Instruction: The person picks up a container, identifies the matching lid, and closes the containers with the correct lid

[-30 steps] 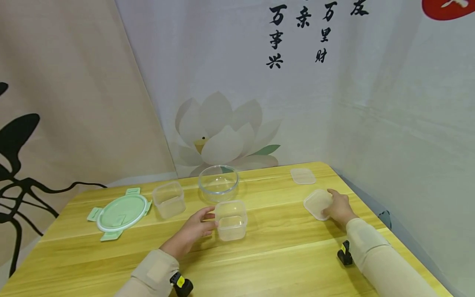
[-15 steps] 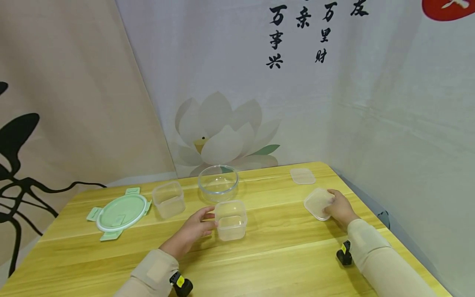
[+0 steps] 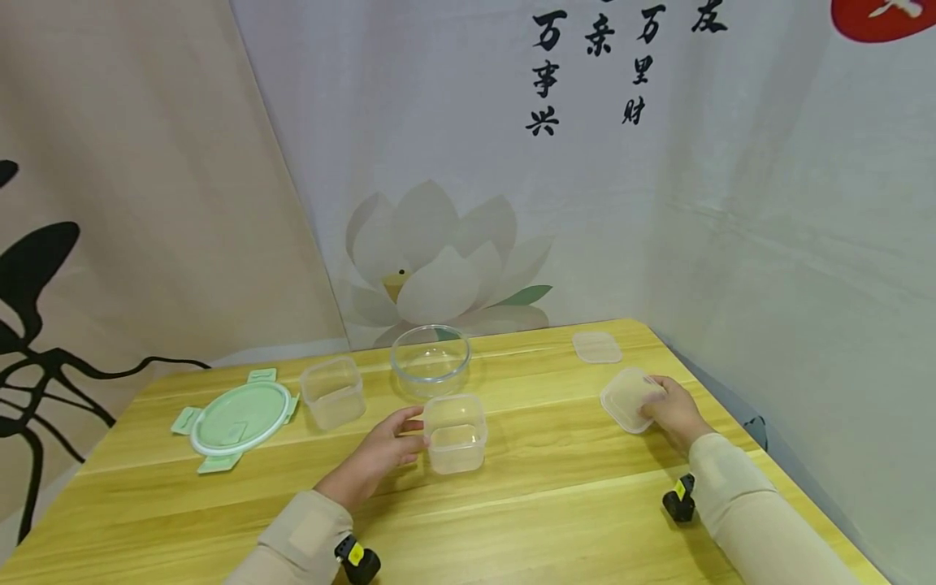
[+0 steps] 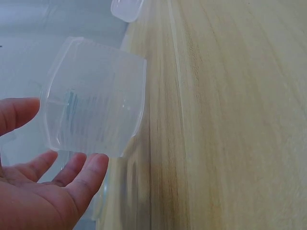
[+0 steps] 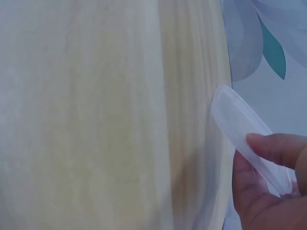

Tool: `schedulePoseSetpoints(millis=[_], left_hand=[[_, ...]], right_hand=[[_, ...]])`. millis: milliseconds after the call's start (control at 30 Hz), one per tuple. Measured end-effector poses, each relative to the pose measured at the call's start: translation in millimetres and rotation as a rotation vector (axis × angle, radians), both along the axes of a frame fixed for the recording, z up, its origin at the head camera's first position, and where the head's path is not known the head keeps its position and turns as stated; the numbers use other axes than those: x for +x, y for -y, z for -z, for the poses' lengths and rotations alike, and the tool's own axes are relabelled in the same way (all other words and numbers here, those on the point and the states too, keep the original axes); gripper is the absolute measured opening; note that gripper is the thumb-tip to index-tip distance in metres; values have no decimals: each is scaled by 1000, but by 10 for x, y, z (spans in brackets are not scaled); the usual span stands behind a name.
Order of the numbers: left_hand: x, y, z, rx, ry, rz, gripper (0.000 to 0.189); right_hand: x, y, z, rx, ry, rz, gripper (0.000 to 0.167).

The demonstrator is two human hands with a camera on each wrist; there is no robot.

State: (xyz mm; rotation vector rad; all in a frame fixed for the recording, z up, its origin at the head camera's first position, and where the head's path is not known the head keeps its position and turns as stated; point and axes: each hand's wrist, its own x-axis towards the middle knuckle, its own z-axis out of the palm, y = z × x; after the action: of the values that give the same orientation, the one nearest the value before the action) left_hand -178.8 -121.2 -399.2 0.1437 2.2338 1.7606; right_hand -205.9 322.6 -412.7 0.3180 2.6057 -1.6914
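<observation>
My right hand [image 3: 674, 410] pinches a square translucent plastic lid [image 3: 626, 398] by its right edge. In the right wrist view the thumb lies on the face of the lid [image 5: 240, 124], fingers behind it, and the lid is tilted over the table. My left hand [image 3: 380, 455] is beside a clear square food container [image 3: 456, 439], thumb and fingers spread, fingertips right at its left side. The left wrist view shows the container [image 4: 96, 96] just beyond the spread fingers of that hand [image 4: 53, 191]. It stands upright with its mouth up.
A second square container [image 3: 332, 394] stands left of a round glass bowl [image 3: 430, 375]. A round green lid [image 3: 241, 416] with clip flaps lies at the left. Another translucent lid [image 3: 596, 347] lies near the back right corner of the wooden table [image 3: 526, 520]. Fabric hangs behind.
The lid in my right hand has tipped up a little, its near edge lifting, and that hand has shifted slightly right. My left hand and the container have stayed put.
</observation>
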Motion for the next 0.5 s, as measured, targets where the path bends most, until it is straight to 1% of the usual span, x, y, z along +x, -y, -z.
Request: schedulePoseSetpoints(millis=[233,500], left_hand=[[12,-3,1,-1,13,-4,61],[13,-9,-35,4,18,-8,61]], right_hand=[[-19,-11,33,-52,24,-15,72],[-44,45,-19,-105,8,-15,69]])
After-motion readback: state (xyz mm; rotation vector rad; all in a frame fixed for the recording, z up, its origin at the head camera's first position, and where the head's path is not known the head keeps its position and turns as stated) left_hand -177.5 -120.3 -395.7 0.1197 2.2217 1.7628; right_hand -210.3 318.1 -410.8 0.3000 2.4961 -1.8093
